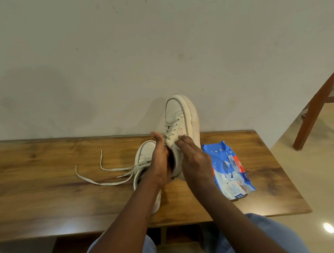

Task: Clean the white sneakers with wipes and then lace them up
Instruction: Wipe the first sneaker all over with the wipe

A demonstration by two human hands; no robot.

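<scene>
One white sneaker (pixel 181 117) is tipped up on its heel, toe pointing up toward the wall, laces threaded through its eyelets. My left hand (pixel 160 162) grips it at the collar, thumb up against the laces. My right hand (pixel 194 160) pinches the lace near the top eyelets with its fingertips. The second white sneaker (pixel 144 153) lies flat on the wooden table (pixel 48 194) behind my left forearm, which partly hides it. Its loose laces (pixel 106 174) trail out to the left across the table.
A blue pack of wipes (pixel 228 169) lies on the table right of my right hand. The wall stands just behind the table. A wooden chair leg (pixel 315 108) stands on the floor at far right. My knees in blue trousers show below the table's front edge.
</scene>
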